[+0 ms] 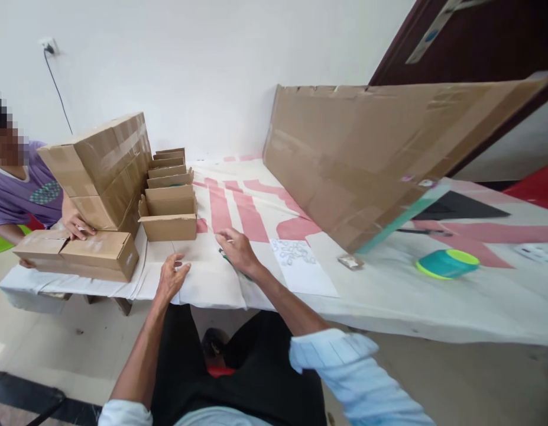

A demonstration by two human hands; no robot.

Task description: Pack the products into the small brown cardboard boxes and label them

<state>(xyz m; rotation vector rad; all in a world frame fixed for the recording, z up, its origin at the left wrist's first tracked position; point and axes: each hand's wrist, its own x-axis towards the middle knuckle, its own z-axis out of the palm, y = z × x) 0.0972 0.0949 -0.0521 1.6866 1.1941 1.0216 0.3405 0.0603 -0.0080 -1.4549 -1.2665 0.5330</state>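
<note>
Slantwise, green tool (223, 254) under right hand (236, 249)

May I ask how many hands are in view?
3: left hand flat on the cloth, right hand beside it, a co-worker's hand on the low box at left. The co-worker's other hand may be hidden.

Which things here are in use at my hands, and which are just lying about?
In use: left hand, flat on the white cloth; right hand over a green object; open cardboard boxes ahead.
Lying about: teal bowl, big cardboard sheet, paper with small rings.
</note>
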